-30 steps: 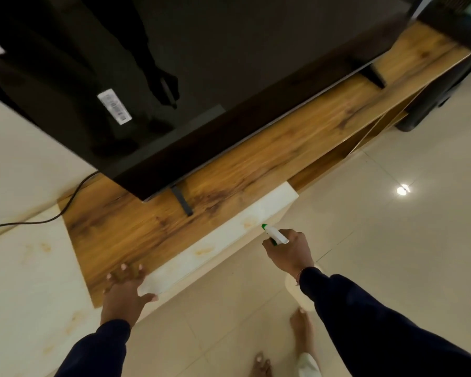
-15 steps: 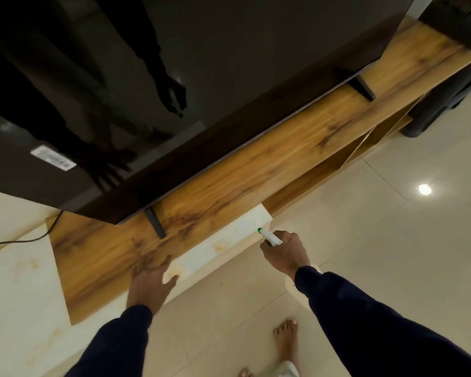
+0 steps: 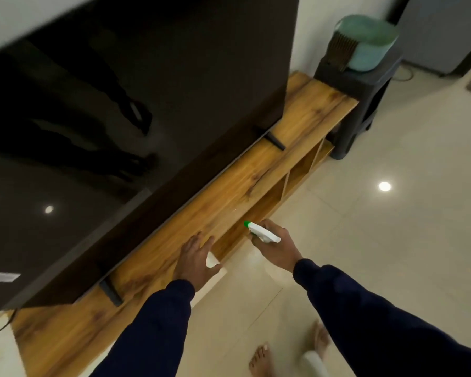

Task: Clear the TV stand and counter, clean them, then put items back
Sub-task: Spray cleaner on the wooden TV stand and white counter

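The worktop (image 3: 229, 191) looked cleared, cleaning underway: right hand (image 3: 276, 247) clenched a spray bottle (image 3: 261, 232), left hand (image 3: 195, 258) lay flat, grip released.

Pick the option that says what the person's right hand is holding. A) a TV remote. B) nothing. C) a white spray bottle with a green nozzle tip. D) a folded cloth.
C: the right hand is wrapped around a white spray bottle whose green nozzle tip points toward the wooden TV stand, while the left hand lies flat on the stand's top.
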